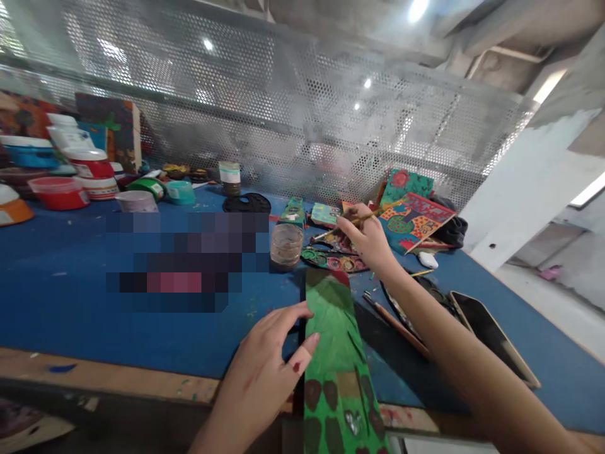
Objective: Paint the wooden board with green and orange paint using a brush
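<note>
A long board painted green with dark brown patches (331, 353) stretches away from me, its near end over the table's front edge. My left hand (267, 359) is at its left side, thumb and index finger apart, their tips touching the board's edge. In my right hand (366, 236) is a thin paintbrush (326, 234), pinched between the fingers, with its bristles pointing left. The brush tip is above a palette with green and red paint wells (333, 260). A clear jar of cloudy water (286, 246) stands left of the palette.
Paint tubs (59, 191) and bottles crowd the far left. Painted panels (416, 221) lean at the back right. Below them lie a phone (494, 337), a wooden-handled brush (397, 325) and a dark palette (428, 291). A pixelated patch hides part of the blue table (85, 302).
</note>
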